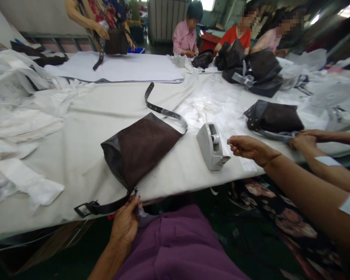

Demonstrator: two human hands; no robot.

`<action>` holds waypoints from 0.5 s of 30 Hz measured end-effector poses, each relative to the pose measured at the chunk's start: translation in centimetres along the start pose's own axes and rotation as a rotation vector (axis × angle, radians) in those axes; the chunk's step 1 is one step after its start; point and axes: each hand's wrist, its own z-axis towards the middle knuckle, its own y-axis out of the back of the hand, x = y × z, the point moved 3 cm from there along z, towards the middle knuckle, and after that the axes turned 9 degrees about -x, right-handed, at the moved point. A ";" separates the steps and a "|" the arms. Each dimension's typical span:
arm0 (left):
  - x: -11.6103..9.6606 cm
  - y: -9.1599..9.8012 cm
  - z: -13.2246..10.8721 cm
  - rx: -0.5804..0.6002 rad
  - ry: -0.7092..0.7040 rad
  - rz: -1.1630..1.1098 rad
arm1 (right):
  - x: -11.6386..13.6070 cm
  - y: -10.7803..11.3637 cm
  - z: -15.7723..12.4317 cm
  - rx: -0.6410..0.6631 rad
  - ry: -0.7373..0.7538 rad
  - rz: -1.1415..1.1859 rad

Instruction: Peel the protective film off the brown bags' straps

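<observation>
Left hand [125, 223] clamps the buckled strap [105, 208] at the edge of the table [76, 155], while my right hand [249, 149] pinches shut beside the tape dispenser [211, 146], any tape unseen. The brown bag [140, 149] lies close to that edge. I judge a hard tug could drag it off, or a careless reach topple the dispenser.

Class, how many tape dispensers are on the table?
1: a white tape dispenser near the front edge of the table, between the brown bag and the right hand. Others may be hidden farther back.
</observation>
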 end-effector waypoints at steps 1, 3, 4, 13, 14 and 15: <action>0.0 0.0 0.0 0.000 0.002 -0.002 | -0.6 0.2 -0.8 -0.009 0.006 0.024; 0.0 0.0 0.0 0.006 0.000 -0.004 | -2.1 0.5 -2.6 -0.025 0.003 0.092; 0.0 0.0 0.0 0.008 -0.006 -0.003 | -2.9 0.6 -3.5 -0.028 0.018 0.129; 0.0 -0.2 0.1 0.001 -0.037 0.040 | -8.0 -0.5 -5.9 -0.120 0.000 0.307; 0.0 -0.1 0.0 0.003 -0.041 0.040 | -8.2 -0.6 -5.7 -0.128 0.000 0.301; 0.0 -0.1 0.0 0.004 -0.048 0.040 | -8.3 -0.7 -5.6 -0.140 0.001 0.294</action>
